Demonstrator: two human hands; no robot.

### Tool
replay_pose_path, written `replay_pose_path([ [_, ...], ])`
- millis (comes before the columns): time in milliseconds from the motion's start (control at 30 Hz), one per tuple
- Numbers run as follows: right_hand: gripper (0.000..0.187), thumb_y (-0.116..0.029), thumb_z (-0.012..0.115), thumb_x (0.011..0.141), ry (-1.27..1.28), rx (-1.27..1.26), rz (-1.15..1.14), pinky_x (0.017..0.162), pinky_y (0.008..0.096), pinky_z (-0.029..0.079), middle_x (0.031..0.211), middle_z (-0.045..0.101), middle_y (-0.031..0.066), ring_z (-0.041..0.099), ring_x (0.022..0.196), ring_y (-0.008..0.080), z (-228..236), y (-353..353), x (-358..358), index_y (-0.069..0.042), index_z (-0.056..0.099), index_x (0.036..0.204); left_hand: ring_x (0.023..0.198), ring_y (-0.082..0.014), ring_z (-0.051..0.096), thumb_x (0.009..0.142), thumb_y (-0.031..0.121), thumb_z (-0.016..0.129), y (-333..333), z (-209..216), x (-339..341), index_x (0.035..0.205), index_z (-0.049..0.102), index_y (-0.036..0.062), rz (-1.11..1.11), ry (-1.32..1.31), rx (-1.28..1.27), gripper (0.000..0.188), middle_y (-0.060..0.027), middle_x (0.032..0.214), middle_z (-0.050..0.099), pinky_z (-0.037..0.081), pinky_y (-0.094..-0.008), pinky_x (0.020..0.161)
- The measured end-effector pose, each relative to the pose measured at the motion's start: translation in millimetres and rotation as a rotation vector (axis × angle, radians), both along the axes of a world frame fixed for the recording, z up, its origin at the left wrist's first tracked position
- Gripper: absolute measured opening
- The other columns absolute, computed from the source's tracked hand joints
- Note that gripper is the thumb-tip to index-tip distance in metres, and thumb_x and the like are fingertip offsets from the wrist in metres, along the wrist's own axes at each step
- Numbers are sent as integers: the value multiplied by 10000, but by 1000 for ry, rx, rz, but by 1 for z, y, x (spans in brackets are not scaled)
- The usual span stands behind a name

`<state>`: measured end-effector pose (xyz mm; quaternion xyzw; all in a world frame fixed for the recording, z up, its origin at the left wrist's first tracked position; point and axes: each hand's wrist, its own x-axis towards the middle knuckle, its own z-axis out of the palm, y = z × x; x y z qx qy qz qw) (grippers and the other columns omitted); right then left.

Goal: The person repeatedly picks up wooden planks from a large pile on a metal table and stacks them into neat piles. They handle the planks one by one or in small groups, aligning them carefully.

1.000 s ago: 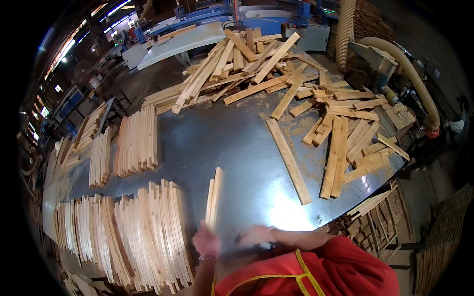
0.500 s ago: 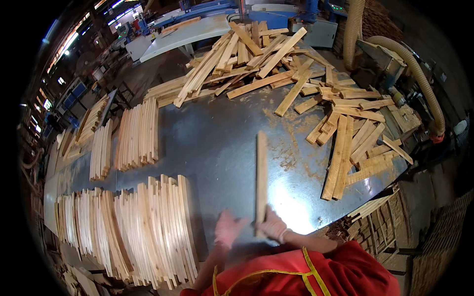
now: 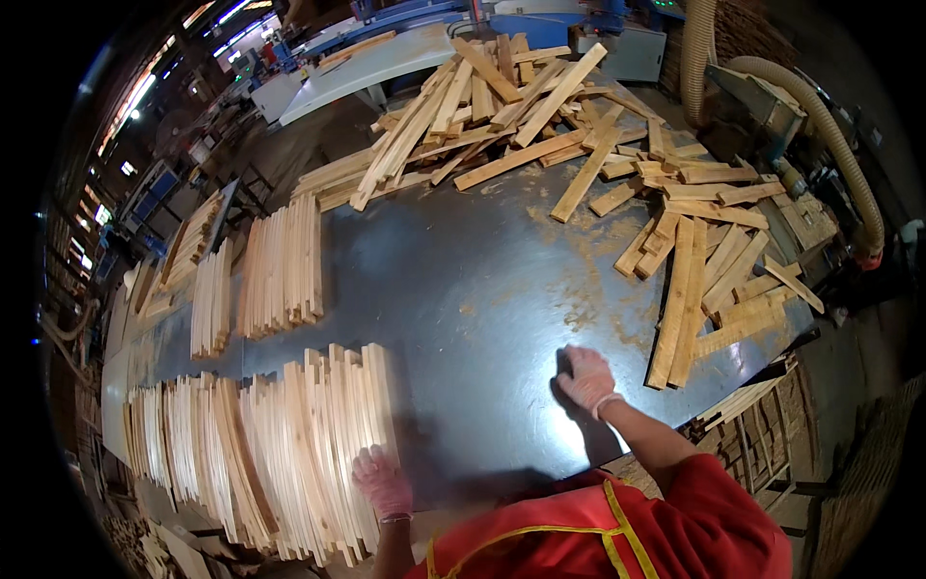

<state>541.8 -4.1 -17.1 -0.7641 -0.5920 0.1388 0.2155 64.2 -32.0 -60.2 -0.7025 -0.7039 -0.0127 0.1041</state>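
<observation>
My left hand (image 3: 384, 485), in a pale glove, has its fingers curled over the near part of the wooden slat (image 3: 380, 400) at the right end of the front row. That row of slats (image 3: 280, 444) stands packed side by side at the table's near left. My right hand (image 3: 587, 379), also gloved, is over the metal tabletop (image 3: 463, 318), right of centre. It holds nothing, and its fingers are apart and bent a little. Right of it lie loose boards (image 3: 677, 304) from the heap.
A tangled heap of boards (image 3: 521, 106) covers the far side and runs down the right. Shorter bundles of slats (image 3: 282, 265) stand behind the front row. Sawdust (image 3: 574, 275) streaks the tabletop. A ribbed hose (image 3: 830, 106) hangs at the far right, beyond the table edge.
The slat my right hand held upright at the middle is gone from there, and the front row's right end has a slat under my left hand. My left hand moved left, my right moved right, emptied.
</observation>
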Motion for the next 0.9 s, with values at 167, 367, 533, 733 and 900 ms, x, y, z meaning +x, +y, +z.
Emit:
replay_pose_path([
  [167, 629, -408, 652, 927, -312, -22, -130, 1224, 526, 303, 1514, 516, 137, 431, 1444, 365, -49, -1, 31, -73, 526, 1445, 1501, -386, 377, 803, 263, 757, 30, 25, 56, 1521, 489, 118, -57, -88, -145, 780, -163, 1559, 445, 325, -582, 1222],
  [367, 686, -444, 584, 983, -264, -123, -145, 1285, 526, 226, 1607, 476, 152, 377, 1524, 376, -55, -2, 29, -63, 476, 1543, 1464, -408, 415, 764, 320, 814, 72, 11, 145, 1524, 470, 116, -375, -278, -80, 859, -167, 1532, 473, 356, -575, 1195],
  [533, 681, -459, 583, 986, -273, -133, -142, 1286, 521, 224, 1615, 478, 160, 387, 1522, 375, -67, -1, 35, -76, 496, 1542, 1441, -411, 436, 789, 379, 808, 146, -12, 202, 1490, 494, 111, -423, -354, -31, 813, -169, 1508, 501, 378, -584, 1169],
  [733, 638, -372, 696, 895, 181, -47, -83, 1202, 494, 379, 1473, 585, 187, 506, 1415, 390, -11, 67, 81, -77, 571, 1447, 1397, -417, 478, 843, 375, 757, 207, -39, 243, 1435, 546, 89, -321, -267, 101, 690, -155, 1468, 545, 386, -586, 1162],
  [900, 742, -357, 658, 948, 461, 231, -122, 1203, 418, 404, 1569, 537, 247, 522, 1443, 401, 32, 274, 172, -28, 469, 1585, 1448, -409, 445, 887, 384, 702, 214, -31, 253, 1477, 543, 76, -266, -195, -11, 684, -171, 1526, 514, 339, -594, 1196],
])
